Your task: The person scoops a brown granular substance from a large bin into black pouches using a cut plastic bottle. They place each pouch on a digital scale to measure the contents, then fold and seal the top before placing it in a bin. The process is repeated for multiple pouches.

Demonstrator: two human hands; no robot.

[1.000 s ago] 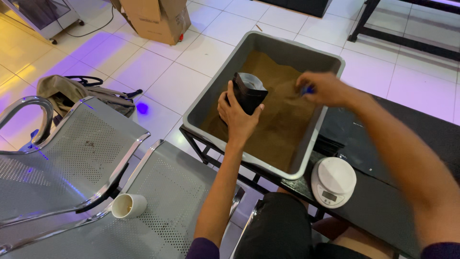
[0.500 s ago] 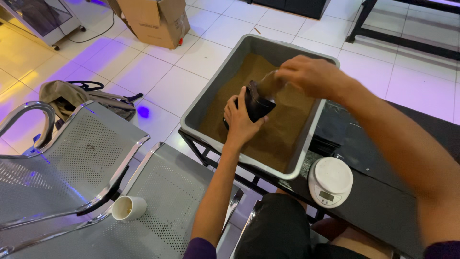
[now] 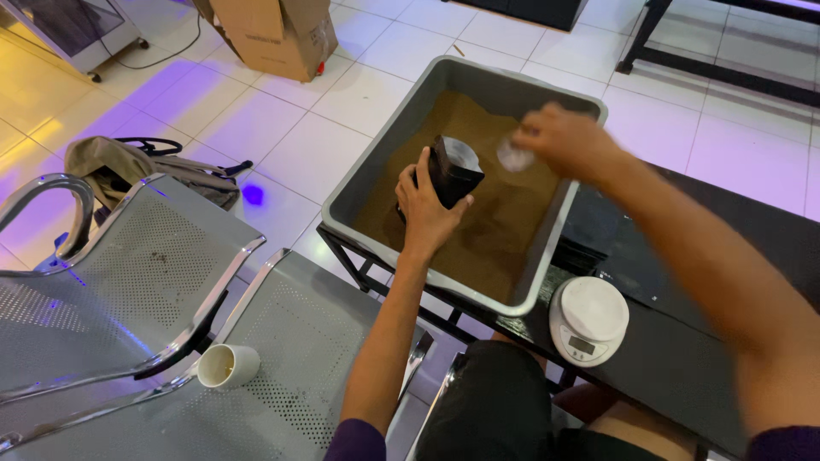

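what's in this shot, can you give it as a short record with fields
left hand: left hand wrapped around a black pouch with its mouth open, held over the brown powder
right hand: right hand above the powder, closed on a small pale scoop, blurred
container: grey tub on a black table
scale: round white kitchen scale on the table beside the tub
seat: perforated metal bench with a paper cup on it
floor: cardboard box, tan bag
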